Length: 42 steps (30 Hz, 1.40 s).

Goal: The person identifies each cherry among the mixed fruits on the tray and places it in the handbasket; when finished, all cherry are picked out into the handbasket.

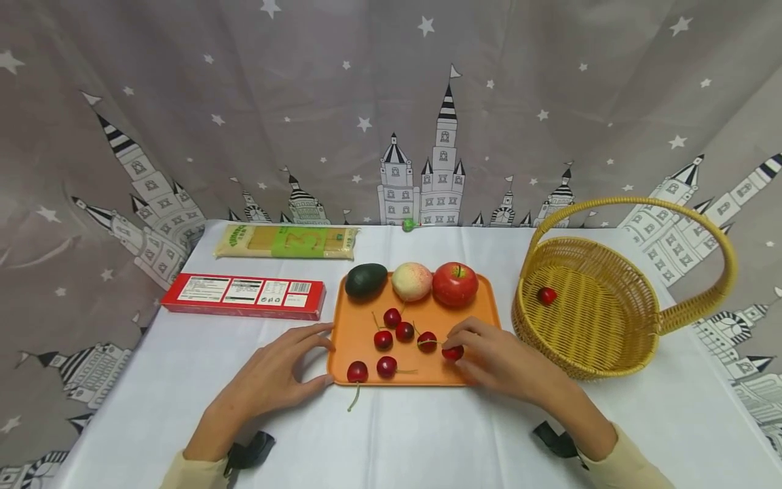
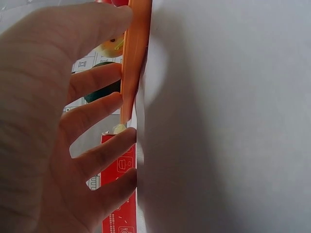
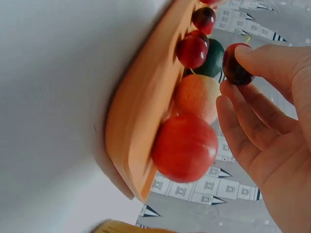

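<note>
My right hand (image 1: pixel 501 360) pinches a dark red cherry (image 3: pixel 237 65) between thumb and fingertips, above the right part of an orange tray (image 1: pixel 427 377). Fingertips of my left hand (image 1: pixel 275 373) rest at the tray's left rim, the fingers spread and slightly bent. Several more cherries (image 1: pixel 404 331) with thin stems lie on the tray; one at the front left (image 1: pixel 357 371) has its stem hanging over the rim. Along the tray's back sit a dark green avocado (image 1: pixel 365 282), a pale peach (image 1: pixel 411 282) and a red apple (image 1: pixel 455 285).
On the right stands a yellow wicker basket (image 1: pixel 544 344) with a tall handle and one red cherry (image 1: pixel 546 295) inside. A red box (image 1: pixel 244 309) and a pasta packet (image 1: pixel 287 242) lie at the left. Near the table's back edge is a small green item (image 1: pixel 408 225).
</note>
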{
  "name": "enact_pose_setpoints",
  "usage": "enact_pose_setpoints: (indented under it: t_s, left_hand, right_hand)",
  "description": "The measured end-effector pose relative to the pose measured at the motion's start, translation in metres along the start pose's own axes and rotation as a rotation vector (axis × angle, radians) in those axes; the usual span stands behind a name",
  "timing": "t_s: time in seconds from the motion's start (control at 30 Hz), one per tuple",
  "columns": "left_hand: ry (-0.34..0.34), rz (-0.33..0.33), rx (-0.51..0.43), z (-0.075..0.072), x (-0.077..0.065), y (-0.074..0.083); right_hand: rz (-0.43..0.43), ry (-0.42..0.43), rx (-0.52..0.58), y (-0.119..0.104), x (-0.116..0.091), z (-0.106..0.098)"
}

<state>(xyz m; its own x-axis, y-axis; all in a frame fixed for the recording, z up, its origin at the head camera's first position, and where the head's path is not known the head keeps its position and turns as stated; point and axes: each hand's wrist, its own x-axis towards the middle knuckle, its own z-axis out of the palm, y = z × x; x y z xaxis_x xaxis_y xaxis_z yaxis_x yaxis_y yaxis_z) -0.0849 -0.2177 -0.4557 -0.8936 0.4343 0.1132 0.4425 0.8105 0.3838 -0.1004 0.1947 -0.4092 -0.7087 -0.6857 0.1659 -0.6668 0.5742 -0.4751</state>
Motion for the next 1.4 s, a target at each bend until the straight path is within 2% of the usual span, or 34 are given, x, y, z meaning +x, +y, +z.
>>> enact_pose_setpoints:
  t_s: [0.23,0.47,0.6,1.0,1.27,1.4]
  left_hand:
    - [-0.006,0.007,0.017,0.0,0.0,0.0]
    - [-0.007,0.009,0.028,0.0,0.0,0.0]
    - [-0.011,0.01,0.029,0.0,0.001,0.001]
    - [-0.015,0.003,0.039,0.0,0.001,0.001]
    - [-0.008,-0.002,0.044,0.0,0.0,0.001]
    - [-0.011,-0.007,0.044,-0.001,-0.001,0.001]
  right_hand:
    - [-0.011,0.088,-0.033,0.006,-0.004,-0.012]
    - [-0.049,0.205,0.019,0.018,-0.009,-0.026]
    - [-0.054,0.26,-0.021,0.025,-0.013,-0.033]
    - [0.034,0.334,-0.042,0.039,-0.028,-0.044]
    - [0.061,0.354,-0.068,0.051,-0.036,-0.052]
    - [0.033,0.378,-0.065,0.058,-0.041,-0.056]
